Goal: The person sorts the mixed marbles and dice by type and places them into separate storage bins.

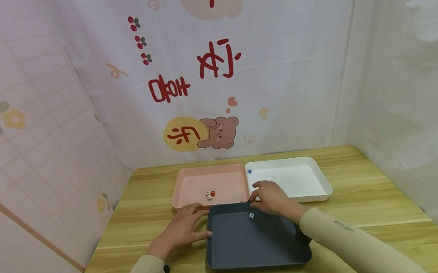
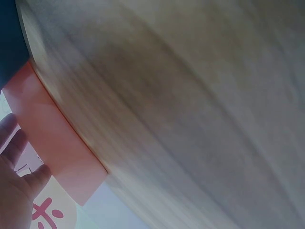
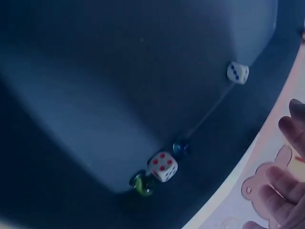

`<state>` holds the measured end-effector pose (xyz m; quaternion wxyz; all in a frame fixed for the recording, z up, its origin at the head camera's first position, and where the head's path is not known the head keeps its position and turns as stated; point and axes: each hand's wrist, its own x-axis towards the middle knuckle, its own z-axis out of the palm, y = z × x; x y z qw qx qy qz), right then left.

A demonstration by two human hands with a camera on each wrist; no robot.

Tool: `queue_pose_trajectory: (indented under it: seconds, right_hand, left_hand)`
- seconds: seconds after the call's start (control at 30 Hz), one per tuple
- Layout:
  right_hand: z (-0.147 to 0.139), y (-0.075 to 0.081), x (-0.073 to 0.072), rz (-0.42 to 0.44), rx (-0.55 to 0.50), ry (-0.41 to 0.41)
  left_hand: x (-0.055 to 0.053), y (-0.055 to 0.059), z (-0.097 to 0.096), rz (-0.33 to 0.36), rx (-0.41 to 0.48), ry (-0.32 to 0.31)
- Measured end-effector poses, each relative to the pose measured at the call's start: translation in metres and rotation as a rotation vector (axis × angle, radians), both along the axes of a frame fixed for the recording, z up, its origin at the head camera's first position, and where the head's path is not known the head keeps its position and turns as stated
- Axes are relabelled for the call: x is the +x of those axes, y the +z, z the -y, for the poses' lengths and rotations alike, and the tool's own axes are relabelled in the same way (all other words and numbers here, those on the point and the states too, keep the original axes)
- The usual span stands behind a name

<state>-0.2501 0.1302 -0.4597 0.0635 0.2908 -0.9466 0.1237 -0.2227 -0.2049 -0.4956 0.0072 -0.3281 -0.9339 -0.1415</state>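
A dark grey tray (image 1: 255, 264) lies in front of me. My left hand (image 1: 185, 227) is at its left edge, fingers spread, holding nothing. My right hand (image 1: 269, 197) hovers over the tray's far edge, fingers loosely bent, with nothing seen between them. In the grey tray sits a white die with blue dots (image 3: 238, 72). The right wrist view also shows a white die with red dots (image 3: 162, 167), a blue marble (image 3: 181, 147) and a green marble (image 3: 142, 184), which the right arm hides from the head view.
Behind the grey tray stand a pink tray (image 1: 192, 183) and a white tray (image 1: 302, 181), side by side. The pink one holds white dice (image 1: 208, 197) and a red die (image 1: 213, 193); the white one, a blue marble (image 1: 249, 171). Printed cloth hangs around the wooden table (image 1: 132, 229).
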Motion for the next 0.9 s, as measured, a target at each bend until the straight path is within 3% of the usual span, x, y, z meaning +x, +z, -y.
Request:
queue_pose_trajectory:
  seconds: [0.27,0.53,0.9]
  right_hand:
    - [0.011,-0.008,0.005,0.041,0.133,-0.006]
    - [0.014,-0.020,0.006,-0.011,0.301,0.037]
    - [0.015,-0.018,0.003,-0.110,0.454,0.086]
  left_hand:
    - [0.000,0.000,0.000,-0.004,0.001,-0.005]
    - [0.000,-0.001,0.001,-0.004,0.008,-0.005]
    - [0.001,0.000,0.001,0.013,0.014,0.006]
